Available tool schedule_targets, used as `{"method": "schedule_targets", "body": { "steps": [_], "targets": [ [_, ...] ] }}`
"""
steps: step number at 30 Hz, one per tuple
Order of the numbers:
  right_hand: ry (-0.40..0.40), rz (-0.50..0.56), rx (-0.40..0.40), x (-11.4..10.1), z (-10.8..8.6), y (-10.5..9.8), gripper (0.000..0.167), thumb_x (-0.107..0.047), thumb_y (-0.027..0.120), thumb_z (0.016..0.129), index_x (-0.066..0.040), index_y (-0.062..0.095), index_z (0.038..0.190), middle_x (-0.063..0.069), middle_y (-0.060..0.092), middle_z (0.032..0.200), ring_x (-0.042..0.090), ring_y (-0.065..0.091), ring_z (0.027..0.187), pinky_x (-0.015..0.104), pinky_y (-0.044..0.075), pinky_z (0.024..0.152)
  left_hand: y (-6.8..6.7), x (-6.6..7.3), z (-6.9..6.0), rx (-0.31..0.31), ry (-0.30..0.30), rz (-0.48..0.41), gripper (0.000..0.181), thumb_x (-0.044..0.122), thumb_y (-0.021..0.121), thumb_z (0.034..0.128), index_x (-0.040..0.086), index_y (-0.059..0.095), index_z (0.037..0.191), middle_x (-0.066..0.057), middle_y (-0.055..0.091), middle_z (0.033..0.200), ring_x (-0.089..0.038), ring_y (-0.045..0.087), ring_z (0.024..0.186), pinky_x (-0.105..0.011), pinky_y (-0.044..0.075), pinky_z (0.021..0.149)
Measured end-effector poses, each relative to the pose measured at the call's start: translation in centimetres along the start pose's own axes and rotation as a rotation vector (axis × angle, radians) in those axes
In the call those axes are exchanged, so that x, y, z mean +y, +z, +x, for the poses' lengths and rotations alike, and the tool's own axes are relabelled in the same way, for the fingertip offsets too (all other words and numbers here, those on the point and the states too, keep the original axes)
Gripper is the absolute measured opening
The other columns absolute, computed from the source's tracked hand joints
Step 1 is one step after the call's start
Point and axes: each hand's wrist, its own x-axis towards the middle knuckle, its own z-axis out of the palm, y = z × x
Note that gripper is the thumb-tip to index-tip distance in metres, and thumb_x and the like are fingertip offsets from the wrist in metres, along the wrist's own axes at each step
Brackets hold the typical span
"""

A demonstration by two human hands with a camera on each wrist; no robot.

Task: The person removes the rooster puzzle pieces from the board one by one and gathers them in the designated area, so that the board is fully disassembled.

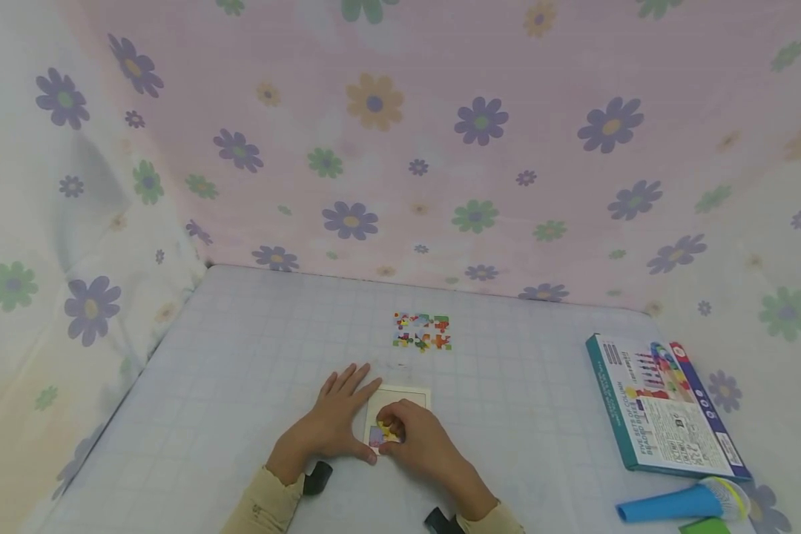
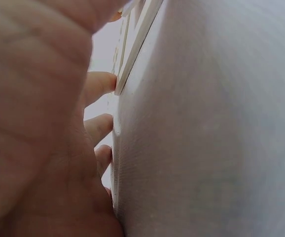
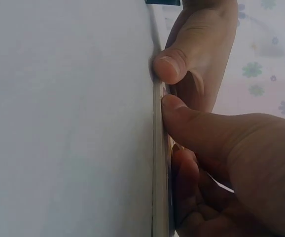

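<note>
A pale puzzle board [image 1: 417, 393] with a raised rim lies flat on the table. My left hand [image 1: 330, 423] rests along its left side, fingers spread, its thumb at the near edge. In the left wrist view a finger [image 2: 101, 85] touches the board's corner [image 2: 124, 81]. With curled fingers my right hand [image 1: 420, 441] pinches a yellow puzzle piece [image 1: 389, 430] down at the board's near left part, beside a purple patch [image 1: 376, 436]. The right thumb [image 3: 182, 111] sits at the board's rim [image 3: 157, 163]; the fingers hide most of the piece.
Loose colourful puzzle pieces [image 1: 422, 341] lie in two rows beyond the board. At the right are a boxed toy set [image 1: 667, 415], a blue toy microphone [image 1: 670, 504] and a green object [image 1: 706, 526]. Flowered cloth [image 1: 414, 148] hangs behind the table.
</note>
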Motion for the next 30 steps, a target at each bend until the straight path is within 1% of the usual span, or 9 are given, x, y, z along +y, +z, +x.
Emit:
{"method": "schedule_targets", "body": {
  "steps": [5,12,17,22,25,30],
  "targets": [
    [-0.001,0.011,-0.015,0.1,0.1,-0.1,0.037,-0.019,0.088,0.08,-0.017,0.07,0.112,-0.012,0.06,0.094,0.0,0.052,0.081,0.018,0.05,0.073,0.2,-0.3,0.1,0.0,0.0,0.007,0.123,0.064,0.091,0.0599,0.02,0.033,0.16,-0.008,0.014,0.173,-0.034,0.007,0.16,-0.062,0.005,0.128],
    [-0.009,-0.017,-0.045,0.2,0.1,-0.1,0.04,-0.023,0.087,0.081,-0.015,0.071,0.117,-0.012,0.059,0.095,0.0,0.051,0.082,0.018,0.05,0.075,0.2,-0.3,0.0,0.003,0.001,-0.003,0.124,0.064,0.091,0.0591,0.02,0.035,0.16,-0.008,0.015,0.173,-0.034,0.007,0.16,-0.063,0.005,0.128],
    [-0.047,-0.043,-0.057,0.2,0.0,-0.1,0.039,-0.021,0.084,0.084,-0.013,0.069,0.12,-0.01,0.058,0.096,0.0,0.049,0.082,0.018,0.048,0.074,0.3,-0.4,0.1,-0.001,-0.002,0.005,0.125,0.065,0.09,0.0587,0.02,0.034,0.16,-0.007,0.015,0.173,-0.033,0.007,0.16,-0.062,0.005,0.128],
    [-0.096,-0.075,-0.066,0.3,-0.1,-0.1,0.036,-0.021,0.079,0.09,-0.011,0.066,0.122,-0.008,0.057,0.098,0.0,0.048,0.082,0.017,0.047,0.073,0.4,-0.5,0.1,0.004,0.008,0.004,0.125,0.066,0.09,0.0584,0.02,0.034,0.16,-0.008,0.015,0.173,-0.034,0.007,0.16,-0.062,0.005,0.128],
    [-0.115,-0.066,-0.06,0.5,-0.2,-0.3,0.034,-0.022,0.075,0.093,-0.011,0.065,0.123,-0.008,0.055,0.098,-0.001,0.049,0.083,0.017,0.047,0.072,0.4,-0.5,0.1,0.002,0.01,0.004,0.125,0.066,0.089,0.0587,0.02,0.034,0.16,-0.008,0.015,0.173,-0.034,0.007,0.16,-0.062,0.005,0.128],
    [-0.143,-0.001,-0.055,1.1,-0.1,-0.7,0.034,-0.024,0.072,0.096,-0.011,0.064,0.125,-0.009,0.055,0.097,-0.002,0.05,0.083,0.017,0.049,0.073,0.3,-0.5,0.1,-0.005,0.008,0.006,0.124,0.067,0.088,0.0594,0.021,0.033,0.161,-0.008,0.014,0.173,-0.033,0.006,0.161,-0.062,0.005,0.128]
  ]
}}
